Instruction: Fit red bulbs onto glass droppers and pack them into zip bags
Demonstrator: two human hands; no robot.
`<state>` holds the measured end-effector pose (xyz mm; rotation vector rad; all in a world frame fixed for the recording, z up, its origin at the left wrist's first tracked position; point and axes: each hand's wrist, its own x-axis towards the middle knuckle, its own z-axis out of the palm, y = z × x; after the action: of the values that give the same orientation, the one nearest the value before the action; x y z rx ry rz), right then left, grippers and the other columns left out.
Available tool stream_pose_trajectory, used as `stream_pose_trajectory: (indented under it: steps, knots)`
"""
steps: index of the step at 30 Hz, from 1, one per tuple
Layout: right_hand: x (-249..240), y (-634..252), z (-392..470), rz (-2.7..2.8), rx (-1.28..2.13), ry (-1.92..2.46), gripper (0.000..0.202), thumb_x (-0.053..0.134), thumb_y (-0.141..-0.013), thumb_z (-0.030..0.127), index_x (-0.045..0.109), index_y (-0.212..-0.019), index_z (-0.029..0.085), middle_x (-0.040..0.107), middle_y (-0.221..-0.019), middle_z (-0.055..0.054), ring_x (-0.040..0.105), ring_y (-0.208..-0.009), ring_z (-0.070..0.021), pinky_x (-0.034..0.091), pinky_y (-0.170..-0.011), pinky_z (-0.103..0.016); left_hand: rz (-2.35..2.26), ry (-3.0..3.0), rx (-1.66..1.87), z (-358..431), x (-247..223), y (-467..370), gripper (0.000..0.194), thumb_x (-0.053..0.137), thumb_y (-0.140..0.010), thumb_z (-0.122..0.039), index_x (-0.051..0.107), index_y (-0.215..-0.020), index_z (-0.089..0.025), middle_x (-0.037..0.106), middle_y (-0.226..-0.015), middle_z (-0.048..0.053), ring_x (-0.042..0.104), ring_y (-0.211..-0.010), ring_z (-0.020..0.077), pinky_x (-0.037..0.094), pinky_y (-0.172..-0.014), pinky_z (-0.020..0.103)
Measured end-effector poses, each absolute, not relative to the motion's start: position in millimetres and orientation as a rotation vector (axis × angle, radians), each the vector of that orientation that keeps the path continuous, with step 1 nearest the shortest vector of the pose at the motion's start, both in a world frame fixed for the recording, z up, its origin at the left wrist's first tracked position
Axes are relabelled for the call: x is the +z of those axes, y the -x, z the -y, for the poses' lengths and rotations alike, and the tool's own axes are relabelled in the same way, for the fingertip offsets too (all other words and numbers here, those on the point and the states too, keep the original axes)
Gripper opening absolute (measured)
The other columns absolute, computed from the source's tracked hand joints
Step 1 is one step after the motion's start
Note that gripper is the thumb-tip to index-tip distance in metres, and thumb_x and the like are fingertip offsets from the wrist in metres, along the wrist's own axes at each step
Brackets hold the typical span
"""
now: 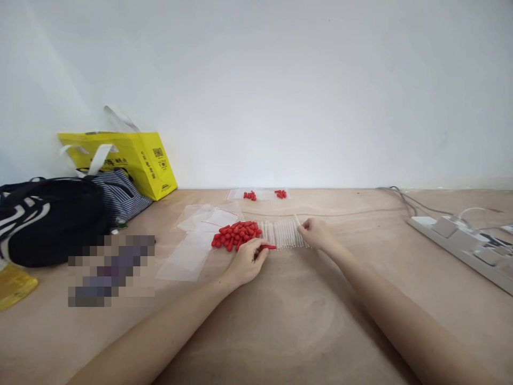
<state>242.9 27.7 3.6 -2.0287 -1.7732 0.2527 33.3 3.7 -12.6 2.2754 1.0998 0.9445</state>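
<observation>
My left hand (247, 263) pinches a slim red piece (269, 247) that points right, just in front of a heap of red pieces (236, 233). To the right of the heap lies a row of thin clear sticks (282, 234), side by side on the table. My right hand (316, 233) is at the row's right end, its fingertips closed on a thin white stick (297, 220) that leans up and to the left. Translucent sheets (186, 256) lie left of and behind the heap, with thin red lines on some.
Farther back, two small red clusters (249, 195) rest on a pale sheet (264, 191) near the wall. At left are a yellow bag (154, 166), a striped pouch (120, 195), a black bag (56, 222) and a blurred object. A white power strip (460, 243) with cables is at right.
</observation>
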Motion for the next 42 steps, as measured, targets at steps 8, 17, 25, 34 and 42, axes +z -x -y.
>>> stream_pose_trajectory:
  steps: [8,17,25,34,42]
  knots:
    - [-22.8,-252.3,2.5,1.932,0.193,1.252,0.016,0.035,-0.08,0.02,0.049,-0.087,0.018,0.056,-0.073,-0.003,0.052,-0.067,-0.0141,0.04,-0.063,-0.026,-1.149,-2.115,0.954,-2.6,-13.2,-36.1,0.008,0.056,-0.072,-0.022,0.052,-0.076,-0.017,0.059,-0.069,-0.001,0.056,-0.059,0.011,0.046,-0.056,0.022]
    - [-44.9,-246.9,21.6,2.064,0.041,1.26,0.033,0.032,-0.079,0.008,0.053,-0.102,0.018,0.058,-0.089,-0.007,0.052,-0.079,-0.0173,0.036,-0.071,-0.032,-1.103,-2.37,0.929,-6.4,-15.8,-32.1,0.019,0.048,-0.079,-0.022,0.06,-0.092,-0.015,0.061,-0.08,0.003,0.056,-0.066,0.013,0.044,-0.059,0.024]
    - [-34.4,-241.7,25.4,2.123,-0.019,1.276,0.021,0.036,-0.085,0.021,0.057,-0.086,0.02,0.063,-0.079,-0.002,0.053,-0.07,-0.0132,0.026,-0.08,-0.034,-1.058,-2.627,0.915,-7.2,-16.3,-32.5,0.015,0.05,-0.08,-0.025,0.064,-0.084,-0.018,0.063,-0.073,0.001,0.053,-0.069,0.0143,0.038,-0.072,0.03]
    - [-33.7,-239.2,27.2,2.111,-0.057,1.225,0.018,0.039,-0.083,0.018,0.057,-0.088,0.02,0.065,-0.079,-0.001,0.055,-0.069,-0.0122,0.023,-0.081,-0.033,-1.121,-2.717,0.883,-7.8,-18.3,-32.1,0.013,0.051,-0.081,-0.028,0.063,-0.087,-0.023,0.066,-0.079,-0.003,0.051,-0.076,0.0148,0.031,-0.07,0.031]
    - [-32.8,-234.0,27.7,2.155,-0.051,1.201,0.019,0.04,-0.083,0.018,0.058,-0.09,0.02,0.065,-0.079,0.0,0.055,-0.07,-0.0117,0.023,-0.076,-0.032,-1.116,-2.749,0.869,-7.7,-20.8,-34.0,0.014,0.051,-0.082,-0.03,0.063,-0.087,-0.024,0.067,-0.075,-0.004,0.051,-0.073,0.014,0.026,-0.07,0.032]
